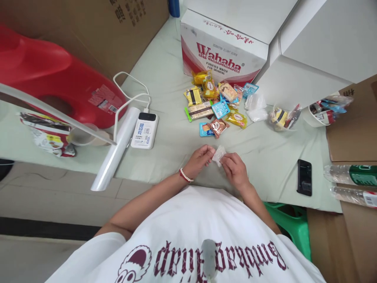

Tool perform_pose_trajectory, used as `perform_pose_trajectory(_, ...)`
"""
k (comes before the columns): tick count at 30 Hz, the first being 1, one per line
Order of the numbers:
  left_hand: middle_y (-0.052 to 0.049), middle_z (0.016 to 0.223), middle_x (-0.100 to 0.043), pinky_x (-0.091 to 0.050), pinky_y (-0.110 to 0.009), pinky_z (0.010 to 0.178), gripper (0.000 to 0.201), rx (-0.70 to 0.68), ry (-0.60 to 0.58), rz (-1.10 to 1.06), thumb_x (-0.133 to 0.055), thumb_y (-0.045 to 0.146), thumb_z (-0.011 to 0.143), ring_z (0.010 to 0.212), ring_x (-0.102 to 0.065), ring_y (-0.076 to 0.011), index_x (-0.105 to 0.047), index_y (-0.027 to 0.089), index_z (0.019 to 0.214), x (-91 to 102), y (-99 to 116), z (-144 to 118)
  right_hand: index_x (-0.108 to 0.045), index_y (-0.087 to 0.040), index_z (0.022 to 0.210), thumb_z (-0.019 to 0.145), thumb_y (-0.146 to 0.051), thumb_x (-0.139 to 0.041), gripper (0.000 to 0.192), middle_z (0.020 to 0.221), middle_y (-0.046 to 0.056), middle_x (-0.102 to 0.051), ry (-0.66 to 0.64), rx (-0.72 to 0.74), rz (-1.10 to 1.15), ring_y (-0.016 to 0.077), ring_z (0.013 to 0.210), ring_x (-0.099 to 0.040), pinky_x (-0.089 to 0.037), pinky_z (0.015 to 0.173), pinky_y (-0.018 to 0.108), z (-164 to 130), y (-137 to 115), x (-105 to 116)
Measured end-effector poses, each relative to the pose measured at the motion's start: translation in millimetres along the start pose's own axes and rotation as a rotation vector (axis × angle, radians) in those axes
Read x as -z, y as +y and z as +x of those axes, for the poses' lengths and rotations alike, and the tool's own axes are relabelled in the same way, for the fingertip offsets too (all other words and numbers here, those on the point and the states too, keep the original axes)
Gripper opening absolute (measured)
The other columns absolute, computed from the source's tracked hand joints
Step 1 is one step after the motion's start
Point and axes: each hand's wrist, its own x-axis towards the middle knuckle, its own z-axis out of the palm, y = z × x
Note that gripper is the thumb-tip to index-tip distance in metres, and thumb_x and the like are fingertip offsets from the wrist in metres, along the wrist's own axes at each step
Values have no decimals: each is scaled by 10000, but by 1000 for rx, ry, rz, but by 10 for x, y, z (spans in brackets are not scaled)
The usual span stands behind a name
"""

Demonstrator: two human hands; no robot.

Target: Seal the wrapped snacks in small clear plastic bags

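1. The clear plastic piece (219, 155), apparently a small bag or film, is held just below the centre of the frame, between the two hands above the near part of the desk (171, 165).
2. The left hand (202, 158) has its thumb and fingertips pinched together on the plastic's left edge; the right hand (235, 169) is closed on its right side, fingers curled.
3. It looks thin, crumpled and limp, so it should weigh next to nothing, fold under light pressure, and perhaps slip or tear if pulled hard. An edge or corner, nipped between thumb and forefinger, seems the best hold.
4. More crumpled clear plastic (255, 105) lies right of upper centre, beside a pile of snack packets (216, 102), and probably handles the same way.
5. Farther right, a clear cup (274, 125) holds a yellow packet (280, 116) and other wrapped pieces.
6. Next to it, a white tub (313, 119) is crowded with coloured packets (335, 103), some sticking out past its rim.
7. At upper centre stands a printed water carton (216, 55); its contents are hidden.
8. At upper left, a red jug (67, 74) is opaque, so its fill cannot be told.
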Motion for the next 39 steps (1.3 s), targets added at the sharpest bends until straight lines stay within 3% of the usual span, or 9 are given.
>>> perform_pose_trajectory(8, 48, 632, -519, -352, -242, 556, 414, -17, 79, -118, -744, 575, 832, 565, -439, -98, -587, 192, 813, 19, -129, 23, -717, -243, 1051, 1034, -254, -553, 165, 1009, 76, -717, 85, 57, -109, 205, 868, -617, -534, 778, 364, -118, 5, -27)
perform_pose_trajectory(13, -1, 733, -593, -444, -287, 686, 318, -258, 90, 296, -624, 501, 947, 681, -536, -143, -675, 198, 864, 2, -70, -64, -620, -245, 1251, 1022, -403, -581, 281, 1113, 76, -667, 200, -284, 184, 168, 786, -619, -525, 599, 289, -59, -68, -52)
perform_pose_trajectory(16, -18, 771, -615, -457, -304, 753, 310, -354, 115, 486, -601, 483, 964, 755, -565, -162, -696, 207, 861, 2, -61, -100, -660, -256, 1231, 948, -409, -690, 322, 1214, 96, -621, 175, -262, 99, 166, 788, -604, -534, 599, 298, 58, -71, -61)
perform_pose_trajectory(19, 1, 710, -575, -445, -283, 661, 394, -218, 170, 376, -565, 571, 965, 682, -538, -151, -637, 204, 841, 20, -85, -107, -733, -247, 1058, 987, -296, -619, 143, 1095, 84, -626, 168, -165, 10, 191, 877, -633, -565, 708, 329, 140, -41, -50)
perform_pose_trajectory(25, -3, 821, -613, -471, -256, 608, 463, -39, 134, 176, -696, 647, 823, 738, -546, -153, -614, 197, 891, 9, -54, -6, -743, -264, 1060, 991, -246, -586, 171, 1109, 85, -631, 111, 4, 27, 200, 954, -637, -567, 833, 370, 102, -90, -54)
perform_pose_trajectory(29, 35, 708, -477, -486, -248, 595, 486, 16, 275, -3, -722, 643, 787, 672, -468, -127, -510, 210, 733, 27, -65, 64, -701, -242, 1023, 957, -323, -643, 119, 1102, 90, -618, 353, -262, 136, 222, 999, -617, -555, 783, 347, -12, -30, -102)
perform_pose_trajectory(32, 40, 744, -474, -529, -257, 636, 523, 4, 300, -128, -749, 678, 761, 695, -473, -124, -501, 217, 763, 49, -114, 42, -663, -219, 1055, 945, -370, -625, 191, 996, 59, -605, 337, -452, 225, 192, 861, -586, -529, 663, 292, -122, 101, -157)
perform_pose_trajectory(36, 32, 707, -488, -486, -252, 600, 560, -10, 186, -22, -685, 750, 809, 671, -470, -131, -547, 209, 769, 44, -171, -22, -687, -251, 1235, 911, -296, -674, 327, 1213, 125, -629, 170, -237, -116, 275, 1088, -559, -530, 886, 444, -200, 155, -176)
perform_pose_trajectory(39, 34, 637, -426, -377, -248, 536, 611, -52, 235, 92, -621, 790, 843, 618, -405, -125, -502, 210, 691, 50, -201, -25, -752, -289, 1122, 949, -255, -632, 213, 1121, 97, -685, 89, -30, -199, 274, 1063, -562, -479, 950, 476, -167, 107, -160)
